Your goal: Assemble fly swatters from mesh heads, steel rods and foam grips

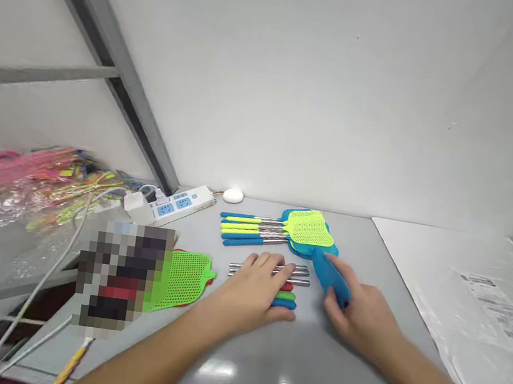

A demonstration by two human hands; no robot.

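Observation:
My right hand (363, 313) grips a blue fly swatter head (331, 278), thumb on one side and fingers on the other. It is tilted and seen nearly edge-on. Its far tip overlaps the near edge of a stack of fly swatters (311, 229) with yellow-green and blue heads. My left hand (253, 286) lies palm down over several fly swatter handles, fingers spread across them. Their thin metal rods (299, 282) and red, green (285, 296) and blue grips (284, 304) show around it. Left of that hand are loose green swatter heads (183, 280) with red beneath.
A white power strip (182, 203) with cables and a white rounded device (232, 196) stand by the wall. Bagged colourful items (49, 184) are heaped at far left. A blurred-out object (122, 278) lies near the left edge. White plastic packaging (474, 296) covers the right side.

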